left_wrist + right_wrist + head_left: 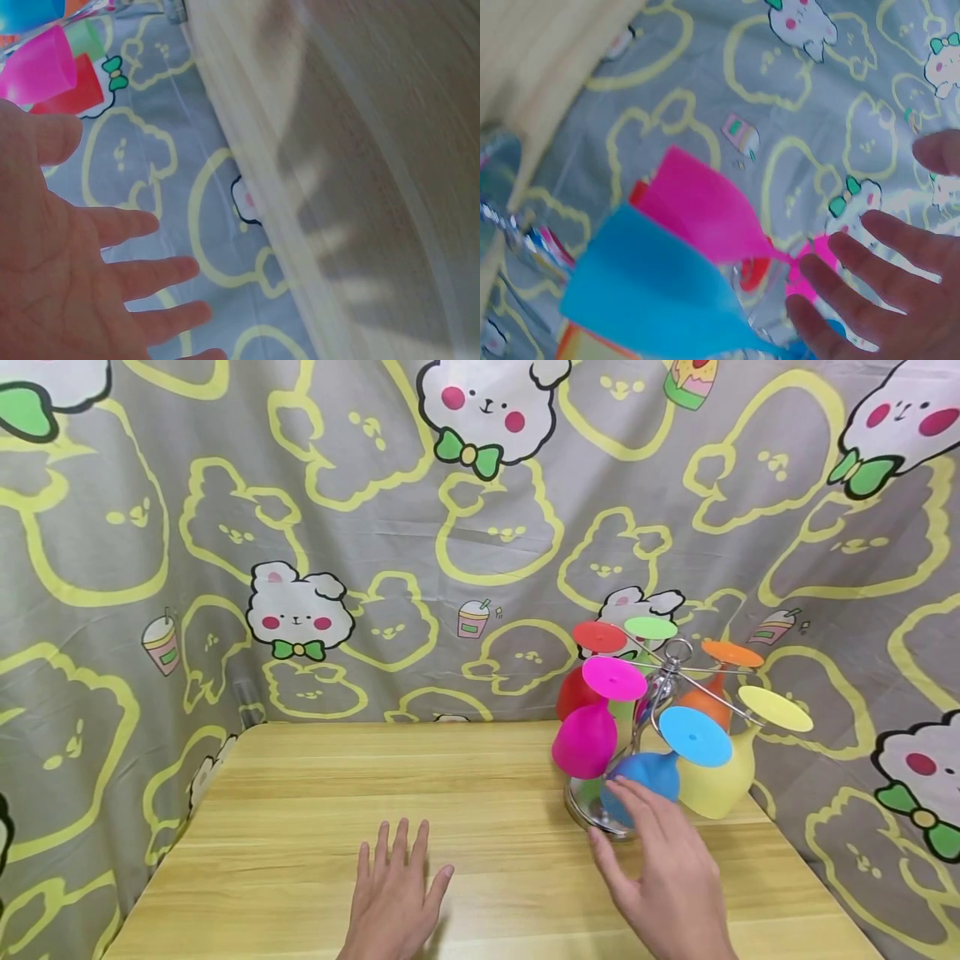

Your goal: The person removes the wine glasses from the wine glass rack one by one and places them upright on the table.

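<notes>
Several coloured plastic goblets hang upside down by their stems on a chrome rack [577,806] at the table's right. My right hand [667,870] is beside the blue goblet [647,770], its fingers extended and overlapping the bowl in the head view. In the right wrist view, the spread fingers lie close to the stems of the blue goblet [656,289] and the magenta goblet [705,206], with nothing gripped. My left hand [396,893] is over the table's front middle, fingers spread and palm down, holding nothing.
Also on the rack are a yellow goblet [718,777], an orange goblet [705,700], a red goblet [572,695] and a green goblet [651,627]. Patterned grey curtain [390,635] stands behind and beside the wooden table [337,785].
</notes>
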Action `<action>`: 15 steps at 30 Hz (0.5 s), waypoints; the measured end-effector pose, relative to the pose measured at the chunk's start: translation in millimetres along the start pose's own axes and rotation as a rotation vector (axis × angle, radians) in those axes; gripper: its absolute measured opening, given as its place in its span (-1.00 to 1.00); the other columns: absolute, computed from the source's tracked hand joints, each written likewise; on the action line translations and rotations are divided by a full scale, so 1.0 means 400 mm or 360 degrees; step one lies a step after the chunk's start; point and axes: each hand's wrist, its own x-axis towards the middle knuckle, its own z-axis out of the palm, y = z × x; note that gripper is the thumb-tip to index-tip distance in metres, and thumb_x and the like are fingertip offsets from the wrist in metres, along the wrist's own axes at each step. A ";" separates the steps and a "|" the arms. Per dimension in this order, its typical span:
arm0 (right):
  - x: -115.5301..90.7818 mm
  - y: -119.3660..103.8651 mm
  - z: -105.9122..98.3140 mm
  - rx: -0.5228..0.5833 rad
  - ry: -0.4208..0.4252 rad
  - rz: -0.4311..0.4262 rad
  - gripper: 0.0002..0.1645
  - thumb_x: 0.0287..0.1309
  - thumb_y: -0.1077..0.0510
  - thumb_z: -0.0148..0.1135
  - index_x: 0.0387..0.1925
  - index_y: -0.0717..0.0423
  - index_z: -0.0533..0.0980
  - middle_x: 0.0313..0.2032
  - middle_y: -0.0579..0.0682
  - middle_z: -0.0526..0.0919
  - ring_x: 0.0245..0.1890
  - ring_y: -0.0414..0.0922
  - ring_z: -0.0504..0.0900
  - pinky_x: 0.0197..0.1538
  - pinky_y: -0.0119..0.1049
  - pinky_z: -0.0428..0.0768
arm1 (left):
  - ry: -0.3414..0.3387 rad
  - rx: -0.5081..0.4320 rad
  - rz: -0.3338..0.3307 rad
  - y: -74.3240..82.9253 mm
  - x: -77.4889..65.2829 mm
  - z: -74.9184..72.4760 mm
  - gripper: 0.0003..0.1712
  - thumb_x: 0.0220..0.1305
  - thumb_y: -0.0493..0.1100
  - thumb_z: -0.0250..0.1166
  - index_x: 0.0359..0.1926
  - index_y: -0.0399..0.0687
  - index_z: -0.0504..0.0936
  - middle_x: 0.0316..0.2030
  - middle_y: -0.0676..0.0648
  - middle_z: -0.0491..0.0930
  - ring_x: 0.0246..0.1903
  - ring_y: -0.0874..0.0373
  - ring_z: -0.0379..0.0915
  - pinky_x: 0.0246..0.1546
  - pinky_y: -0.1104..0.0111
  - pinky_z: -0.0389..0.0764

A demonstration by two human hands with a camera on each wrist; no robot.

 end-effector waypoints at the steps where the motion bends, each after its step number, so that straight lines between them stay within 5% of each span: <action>1: 0.006 0.005 -0.008 0.0015 0.0086 -0.0017 -0.37 -0.01 -0.13 0.23 0.11 0.03 0.47 0.06 -0.02 0.54 0.00 0.00 0.50 0.15 -0.32 0.37 | -0.0006 -0.0001 -0.0004 0.001 0.000 0.000 -0.13 0.25 0.45 -0.35 0.38 0.02 0.14 0.34 -0.24 0.10 0.36 -0.24 -0.19 0.28 -0.19 -0.20; 6: 0.038 0.040 -0.049 0.0028 0.0372 -0.0047 -0.45 0.07 -0.12 0.15 -0.01 0.15 0.54 -0.07 0.10 0.61 -0.13 0.11 0.52 0.19 -0.62 0.21 | -0.0011 -0.0005 -0.0014 0.005 -0.002 0.001 -0.18 0.28 0.40 -0.25 0.38 0.01 0.15 0.34 -0.25 0.11 0.35 -0.25 -0.17 0.28 -0.19 -0.17; 12: 0.078 0.108 -0.066 -0.0042 0.0539 -0.0065 -0.40 0.05 -0.11 0.07 -0.06 0.30 0.53 0.02 0.24 0.50 -0.12 0.29 0.38 -0.09 -0.03 0.34 | -0.0030 -0.0010 -0.0034 0.009 -0.003 -0.002 -0.20 0.29 0.37 -0.20 0.37 0.01 0.15 0.33 -0.25 0.11 0.35 -0.27 -0.15 0.26 -0.22 -0.11; 15: 0.091 0.142 -0.059 -0.0079 0.0512 -0.0091 -0.36 0.04 -0.11 0.05 0.00 0.31 0.49 0.11 0.26 0.43 -0.01 0.31 0.35 0.01 0.09 0.31 | -0.0042 -0.0008 -0.0040 0.010 -0.004 -0.003 -0.17 0.28 0.40 -0.26 0.38 0.01 0.15 0.34 -0.26 0.11 0.34 -0.27 -0.14 0.25 -0.23 -0.10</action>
